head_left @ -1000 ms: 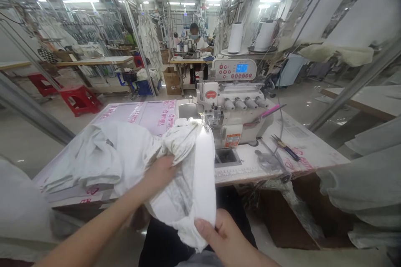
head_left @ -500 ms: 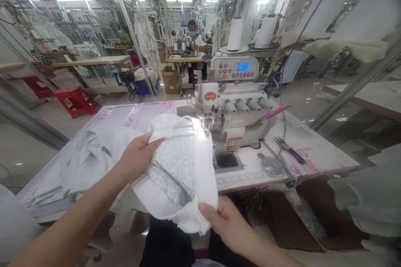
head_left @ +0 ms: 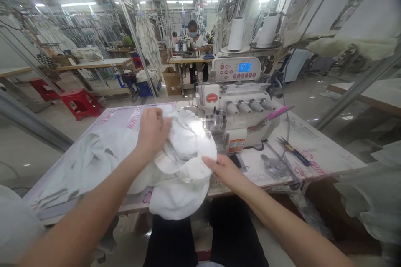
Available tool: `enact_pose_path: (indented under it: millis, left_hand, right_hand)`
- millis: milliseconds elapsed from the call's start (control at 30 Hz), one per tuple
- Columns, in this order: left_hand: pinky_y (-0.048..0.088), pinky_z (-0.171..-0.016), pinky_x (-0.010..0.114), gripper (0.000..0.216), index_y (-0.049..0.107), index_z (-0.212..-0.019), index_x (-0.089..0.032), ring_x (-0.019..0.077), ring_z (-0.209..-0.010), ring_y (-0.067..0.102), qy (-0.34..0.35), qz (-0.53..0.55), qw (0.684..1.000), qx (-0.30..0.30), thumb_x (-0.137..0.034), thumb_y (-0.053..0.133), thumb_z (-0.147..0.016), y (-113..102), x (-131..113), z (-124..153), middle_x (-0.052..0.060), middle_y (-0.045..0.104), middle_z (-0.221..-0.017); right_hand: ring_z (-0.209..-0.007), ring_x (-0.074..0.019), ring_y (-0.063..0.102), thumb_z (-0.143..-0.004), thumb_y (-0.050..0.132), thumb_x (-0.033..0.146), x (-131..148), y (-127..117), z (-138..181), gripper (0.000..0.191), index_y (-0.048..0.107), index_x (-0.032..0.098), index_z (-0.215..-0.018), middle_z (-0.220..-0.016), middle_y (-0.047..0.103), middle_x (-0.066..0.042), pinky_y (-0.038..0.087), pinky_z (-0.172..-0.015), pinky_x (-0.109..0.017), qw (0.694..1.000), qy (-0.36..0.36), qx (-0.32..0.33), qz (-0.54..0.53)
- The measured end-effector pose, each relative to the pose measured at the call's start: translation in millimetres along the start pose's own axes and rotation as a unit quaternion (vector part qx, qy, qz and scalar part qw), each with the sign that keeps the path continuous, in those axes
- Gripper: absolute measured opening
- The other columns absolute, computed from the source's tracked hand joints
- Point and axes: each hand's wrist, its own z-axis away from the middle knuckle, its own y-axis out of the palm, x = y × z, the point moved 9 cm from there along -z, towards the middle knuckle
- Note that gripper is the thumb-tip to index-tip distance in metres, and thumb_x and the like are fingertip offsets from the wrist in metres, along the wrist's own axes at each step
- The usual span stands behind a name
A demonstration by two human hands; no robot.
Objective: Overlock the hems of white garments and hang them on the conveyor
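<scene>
White cloth at a sewing machine.
I see it at the machine's eight o'clock, overhanging the bench; the right hand pinches its three-o'clock edge; the left hand, against it at ten o'clock, shows no clear grip.

Soft, matt, creased cloth gathers against the sewing machine, whose casing looks smooth and faintly glossy. The bench wears a smooth covering on its left part, perhaps plastic film, though blur makes that uncertain. The snips have metal blades; the stool is shiny plastic, the carton matt cardboard.
</scene>
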Motion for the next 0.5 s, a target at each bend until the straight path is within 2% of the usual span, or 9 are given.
enact_pose_path:
  millis: [33, 67, 100, 167, 200, 267, 333, 400, 500]
  left_hand:
    - [0.037, -0.076, 0.031, 0.028, 0.050, -0.094, -0.013, 0.0205, -0.085, 0.048, 0.042, -0.023, 0.999, 0.005, -0.034, 0.046, -0.076, 0.9, -13.2, 16.3, 0.008, 0.052, -0.090]
    - [0.037, -0.074, 0.030, 0.026, 0.049, -0.093, -0.014, 0.0195, -0.083, 0.048, 0.068, -0.021, 0.996, 0.049, -0.035, 0.043, -0.079, 8.6, -23.1, 34.6, 0.007, 0.052, -0.089]
    - [0.038, -0.071, 0.029, 0.026, 0.050, -0.092, -0.016, 0.0185, -0.080, 0.049, 0.080, -0.004, 0.987, 0.142, -0.037, 0.039, -0.081, 25.0, -29.3, 54.8, 0.006, 0.053, -0.087]
    - [0.037, -0.062, 0.027, 0.028, 0.050, -0.089, -0.018, 0.0165, -0.069, 0.050, 0.053, 0.029, 0.959, 0.276, -0.040, 0.033, -0.083, 47.2, -29.8, 89.1, 0.003, 0.055, -0.078]
    - [0.036, -0.058, 0.026, 0.029, 0.049, -0.086, -0.019, 0.0159, -0.064, 0.050, 0.034, 0.035, 0.949, 0.312, -0.042, 0.032, -0.084, 51.8, -27.3, 99.3, 0.002, 0.054, -0.073]
    - [0.031, -0.052, 0.025, 0.031, 0.048, -0.075, -0.018, 0.0146, -0.055, 0.046, 0.019, 0.024, 0.942, 0.334, -0.044, 0.031, -0.083, 48.8, -24.9, 107.0, 0.000, 0.050, -0.061]
    - [0.028, -0.049, 0.024, 0.035, 0.045, -0.064, -0.018, 0.0128, -0.051, 0.042, 0.045, 0.019, 0.924, 0.380, -0.044, 0.032, -0.083, 42.4, -33.9, 117.8, -0.002, 0.045, -0.054]
    - [0.029, -0.049, 0.024, 0.039, 0.045, -0.058, -0.018, 0.0116, -0.048, 0.039, 0.079, 0.058, 0.873, 0.478, -0.045, 0.033, -0.082, 38.5, -51.9, 147.6, -0.002, 0.043, -0.051]
    - [0.039, -0.060, 0.024, 0.039, 0.055, -0.066, -0.020, 0.0140, -0.059, 0.048, 0.082, 0.230, 0.744, 0.622, -0.050, 0.034, -0.079, 31.0, -84.8, 211.3, 0.000, 0.052, -0.062]
  right_hand:
    - [-0.045, -0.0067, 0.030, -0.070, 0.055, 0.049, 0.6, -0.2, -2.3, 0.039, 0.045, 0.014, -0.057, -0.045, 0.033, 0.006, 0.024, -0.046, -0.021, 1.000, 0.009, 0.002, -0.001]
    - [-0.042, -0.0058, 0.026, -0.070, 0.055, 0.050, 1.3, -0.2, -3.6, 0.040, 0.044, 0.015, -0.055, -0.043, 0.031, 0.007, 0.021, -0.044, -0.021, 1.000, 0.014, 0.003, 0.001]
    - [-0.041, -0.0053, 0.024, -0.069, 0.055, 0.050, 2.4, -0.4, -4.4, 0.040, 0.042, 0.015, -0.054, -0.042, 0.030, 0.007, 0.018, -0.042, -0.021, 1.000, 0.016, 0.005, 0.004]
    - [-0.041, -0.0048, 0.023, -0.070, 0.055, 0.050, 5.0, -0.9, -5.4, 0.041, 0.040, 0.015, -0.054, -0.042, 0.030, 0.008, 0.015, -0.042, -0.021, 1.000, 0.013, 0.009, 0.011]
    - [-0.041, -0.0048, 0.023, -0.070, 0.055, 0.049, 6.1, -1.5, -6.2, 0.041, 0.040, 0.015, -0.054, -0.042, 0.030, 0.008, 0.014, -0.042, -0.021, 1.000, 0.012, 0.011, 0.011]
    - [-0.041, -0.0045, 0.022, -0.070, 0.056, 0.049, 6.5, -3.1, -7.8, 0.041, 0.039, 0.015, -0.054, -0.042, 0.029, 0.008, 0.015, -0.042, -0.020, 1.000, 0.016, 0.012, 0.008]
    - [-0.040, -0.0043, 0.024, -0.070, 0.057, 0.048, 4.0, -3.2, -6.0, 0.040, 0.040, 0.014, -0.055, -0.042, 0.031, 0.008, 0.016, -0.042, -0.020, 1.000, 0.023, 0.012, 0.007]
    - [-0.040, -0.0044, 0.027, -0.070, 0.057, 0.049, -4.7, -0.3, 5.3, 0.040, 0.042, 0.014, -0.057, -0.044, 0.035, 0.006, 0.018, -0.041, -0.019, 0.999, 0.039, 0.004, 0.002]
    - [-0.039, -0.0049, 0.032, -0.073, 0.052, 0.053, -30.8, 20.2, 45.3, 0.043, 0.046, 0.012, -0.060, -0.047, 0.041, 0.003, 0.022, -0.038, -0.018, 0.995, 0.093, 0.029, -0.018]
